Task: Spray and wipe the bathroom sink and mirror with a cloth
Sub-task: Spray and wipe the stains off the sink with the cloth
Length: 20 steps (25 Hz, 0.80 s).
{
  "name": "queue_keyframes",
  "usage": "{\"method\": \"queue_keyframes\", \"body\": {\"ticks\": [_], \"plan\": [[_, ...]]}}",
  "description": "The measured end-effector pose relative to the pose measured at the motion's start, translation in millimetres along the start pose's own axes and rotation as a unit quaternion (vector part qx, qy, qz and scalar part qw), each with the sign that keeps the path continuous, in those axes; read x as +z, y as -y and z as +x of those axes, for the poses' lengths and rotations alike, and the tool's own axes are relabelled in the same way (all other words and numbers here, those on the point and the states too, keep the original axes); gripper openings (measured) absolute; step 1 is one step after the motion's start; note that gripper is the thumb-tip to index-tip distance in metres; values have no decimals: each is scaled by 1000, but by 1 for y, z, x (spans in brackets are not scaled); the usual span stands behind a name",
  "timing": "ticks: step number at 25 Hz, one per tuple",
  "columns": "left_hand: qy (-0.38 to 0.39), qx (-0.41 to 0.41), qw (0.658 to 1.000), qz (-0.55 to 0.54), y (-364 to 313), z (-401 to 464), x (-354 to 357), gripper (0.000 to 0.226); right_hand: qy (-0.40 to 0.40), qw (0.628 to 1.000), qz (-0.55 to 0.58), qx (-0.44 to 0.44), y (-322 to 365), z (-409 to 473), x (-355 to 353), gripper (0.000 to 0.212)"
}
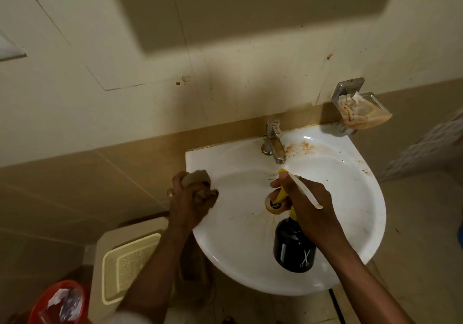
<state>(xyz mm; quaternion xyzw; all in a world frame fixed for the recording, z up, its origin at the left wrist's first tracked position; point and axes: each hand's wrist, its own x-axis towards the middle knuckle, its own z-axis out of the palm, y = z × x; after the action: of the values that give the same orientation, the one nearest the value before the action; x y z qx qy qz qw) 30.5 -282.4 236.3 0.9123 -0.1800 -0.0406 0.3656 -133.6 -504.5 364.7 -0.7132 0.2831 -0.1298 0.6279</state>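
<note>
A white sink (pixel 350 198) with brown stains near its metal tap (pixel 273 140) fills the middle of the view. My left hand (pixel 190 203) grips a bunched brown cloth (pixel 198 178) on the sink's left rim. My right hand (pixel 308 208) holds a black spray bottle (pixel 293 248) with a yellow and white trigger head over the basin, nozzle toward the tap. Beneath the trigger the drain (pixel 274 207) partly shows. No mirror glass is visible; a dark rectangular shadow lies on the wall above.
A wall-mounted soap dish (pixel 360 113) with brownish residue hangs at the sink's back right. A beige toilet cistern lid (pixel 130 261) sits below left, next to a red bin (pixel 60 303) with waste. Tiled wall behind.
</note>
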Motion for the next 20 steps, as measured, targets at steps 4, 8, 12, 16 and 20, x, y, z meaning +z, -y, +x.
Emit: {"method": "queue_keyframes", "body": {"ticks": [4,8,12,16,20], "plan": [[-55,-87,995,8,-13,-52,14,25,19,999,-10,-23,4,1,10,34],[-70,-182,981,3,-39,-103,26,24,32,999,4,-40,4,-9,10,34],[-60,-225,972,23,-62,-140,44,45,31,999,3,-35,-2,-17,5,35],[8,-230,972,37,-81,-156,45,36,20,999,-5,-29,-1,-19,-8,38],[-30,-133,990,40,-105,-125,11,17,-4,1000,-16,-25,3,-15,-30,40]]}}
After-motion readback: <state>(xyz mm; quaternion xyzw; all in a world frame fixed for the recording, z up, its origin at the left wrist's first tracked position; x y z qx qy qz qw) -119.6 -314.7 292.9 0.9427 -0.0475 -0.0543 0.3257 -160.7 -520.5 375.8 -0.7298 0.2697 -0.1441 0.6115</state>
